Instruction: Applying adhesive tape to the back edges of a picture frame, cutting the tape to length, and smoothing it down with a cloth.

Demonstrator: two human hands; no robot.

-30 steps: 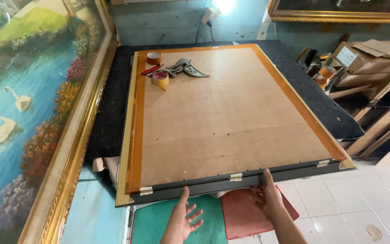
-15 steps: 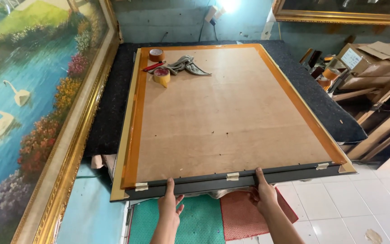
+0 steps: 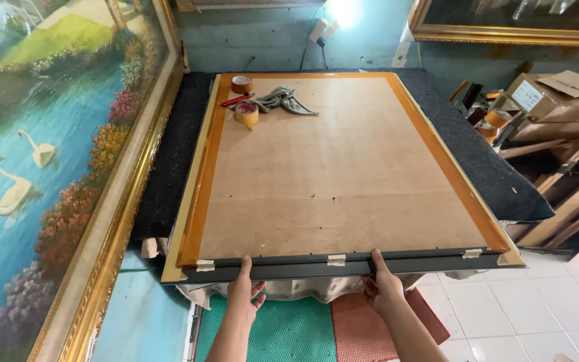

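At the near edge of the tabletop [image 3: 175, 154], head view: a large picture frame [image 3: 343, 167] lies face down, its brown backing board upward, bordered by orange tape along the left, far and right sides. A dark strip [image 3: 303, 267] runs along the near edge, fixed with small pieces of pale tape. The frame overhangs the dark felt covering of the tabletop toward the viewer.

The left hand [image 3: 244, 291] grips the dark strip from below, thumb on top, fingers curled under the edge. The right hand [image 3: 382, 285] grips the same strip further right, thumb on top, fingers wrapped under. Both hands are closed on the frame edge.

At the far left corner of the backing board: two rolls of tape [image 3: 245, 112], a red-handled tool [image 3: 236, 100] and a grey rag [image 3: 283, 100], close together.

A large gilt-framed swan painting [image 3: 41, 167] stands to the left. Cardboard boxes [image 3: 544, 94] and wooden lengths are stacked to the right. Green and red mats [image 3: 303, 332] lie on the floor below the hands
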